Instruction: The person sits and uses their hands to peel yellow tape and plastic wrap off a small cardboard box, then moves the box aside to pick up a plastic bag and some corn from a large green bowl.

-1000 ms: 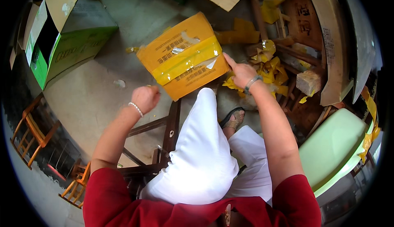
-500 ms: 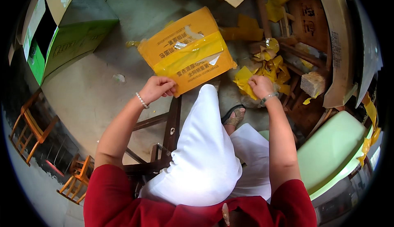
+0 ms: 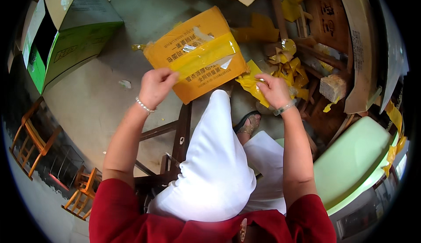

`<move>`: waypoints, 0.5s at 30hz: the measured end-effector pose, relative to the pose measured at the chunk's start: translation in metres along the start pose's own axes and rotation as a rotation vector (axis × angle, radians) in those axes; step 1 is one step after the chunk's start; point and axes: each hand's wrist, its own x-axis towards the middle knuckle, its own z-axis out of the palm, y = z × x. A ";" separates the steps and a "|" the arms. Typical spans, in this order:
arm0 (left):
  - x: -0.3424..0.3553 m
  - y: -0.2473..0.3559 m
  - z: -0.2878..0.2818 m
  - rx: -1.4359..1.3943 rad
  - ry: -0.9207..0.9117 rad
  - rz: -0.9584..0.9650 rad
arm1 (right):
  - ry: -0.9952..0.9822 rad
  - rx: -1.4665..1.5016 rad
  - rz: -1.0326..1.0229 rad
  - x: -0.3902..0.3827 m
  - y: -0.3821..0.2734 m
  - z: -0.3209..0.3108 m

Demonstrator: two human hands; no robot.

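An orange-yellow cardboard box [image 3: 206, 78], flattened or closed, lies tilted in front of my knee, with a wide strip of yellow packing tape [image 3: 206, 54] across its face. At the box's left edge, my left hand [image 3: 157, 88] is closed in a pinch on the near end of that strip; the fingertips are partly hidden. Right of the box, my right hand [image 3: 275, 93] grips a crumpled piece of yellow packing tape [image 3: 252, 84], which reaches toward the box's right corner.
Crumpled yellow tape [image 3: 296, 74] hangs on an overturned wooden stool [image 3: 331, 23] at right. A green carton [image 3: 83, 41] stands far left, a pale green plastic seat [image 3: 355, 159] near right. Dark wooden legs [image 3: 177, 142] lie beside my knee, small wooden chairs [image 3: 83, 190] at lower left.
My left hand has moved up along the box's left edge from its lower corner to the tape strip. My right hand has shifted slightly left, bringing the crumpled tape closer to the box.
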 end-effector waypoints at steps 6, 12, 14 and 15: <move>0.060 0.041 0.032 -0.806 -0.428 -0.079 | -0.100 -0.038 0.036 -0.010 -0.006 0.022; 0.054 0.037 0.027 -1.038 -0.208 -0.205 | -0.116 -0.056 0.101 -0.017 0.009 0.015; 0.047 0.053 0.036 -1.018 -0.364 -0.099 | -0.104 -0.120 0.071 -0.018 0.009 0.015; 0.044 0.069 0.044 -0.973 -0.414 -0.073 | -0.104 -0.123 0.072 -0.018 0.009 0.018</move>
